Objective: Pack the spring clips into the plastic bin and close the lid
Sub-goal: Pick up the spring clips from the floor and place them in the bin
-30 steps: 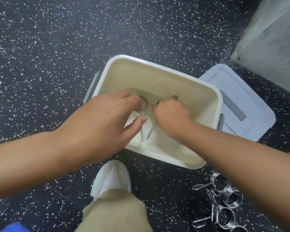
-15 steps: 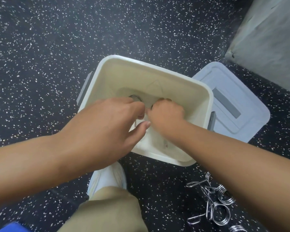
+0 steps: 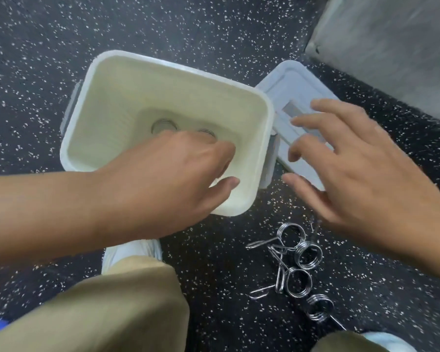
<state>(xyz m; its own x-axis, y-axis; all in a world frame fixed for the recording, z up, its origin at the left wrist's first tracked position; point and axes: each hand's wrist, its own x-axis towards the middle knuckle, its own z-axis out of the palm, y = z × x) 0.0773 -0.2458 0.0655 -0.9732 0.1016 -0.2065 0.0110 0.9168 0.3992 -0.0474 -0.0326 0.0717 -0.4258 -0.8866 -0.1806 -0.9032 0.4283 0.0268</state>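
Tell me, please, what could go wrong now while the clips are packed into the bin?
1. The spring clips on the floor lie tangled together, so lifting one may drag others and drop them.
2. The left hand hangs over the bin, so a clip brought in may hit it.
3. The lid lies beside the bin under the open right hand, which may knock it.

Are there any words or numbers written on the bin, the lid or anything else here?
None can be read.
Bin: plain walls, no writing shows.
Lid: a grey strip, blurred, with no text that shows.
Clips on the floor: bare metal, no marks.
Floor: only white speckles.
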